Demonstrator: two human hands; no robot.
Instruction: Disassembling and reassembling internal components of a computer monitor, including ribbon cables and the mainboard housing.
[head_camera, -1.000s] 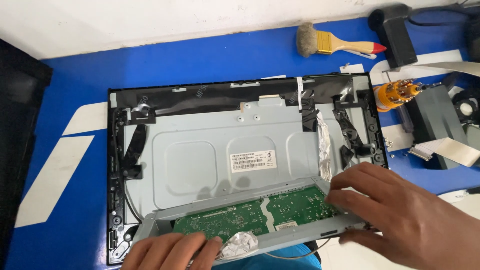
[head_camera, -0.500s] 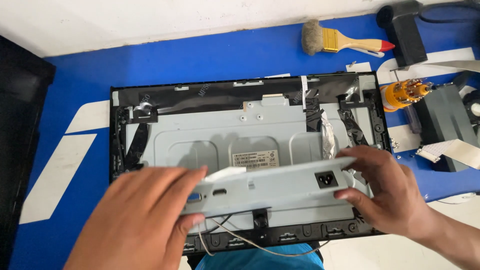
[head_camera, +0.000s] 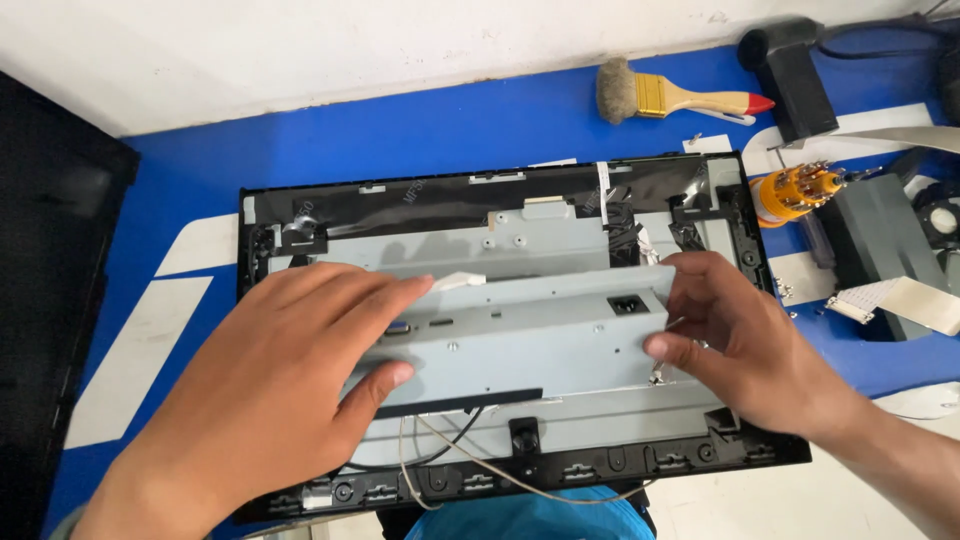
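1. Resting on a blue surface (head_camera: 330, 150) with white stripes, an opened monitor (head_camera: 500, 190) lies face down, its black frame running around a grey metal back plate.
2. A grey metal cover (head_camera: 530, 340) sits across the middle of the monitor, lying lengthwise from left to right, with port openings and a power socket showing on its upper face.
3. The left hand (head_camera: 270, 390) lies over the left end of the metal cover, fingers (head_camera: 390, 295) spread and nearly flat along its top edge, thumb pressed against the front face; it grips that end loosely rather than in a closed fist.
4. The right hand (head_camera: 740, 340) holds the right end of the metal cover, fingers curled over the top right corner and thumb tucked against the side, so the cover is pinched between them.
5. Thin wires (head_camera: 450, 460) run out from under the cover's lower edge and trail over the bottom of the black frame.
6. A paintbrush (head_camera: 670, 97) with a wooden handle and red tip lies on the surface above the monitor, well apart from both hands.
7. A screwdriver set (head_camera: 795, 188) in an orange holder stands just beside the monitor's upper right corner.
8. A flat ribbon cable (head_camera: 900, 300) lies to the right of the monitor, near a dark grey block.
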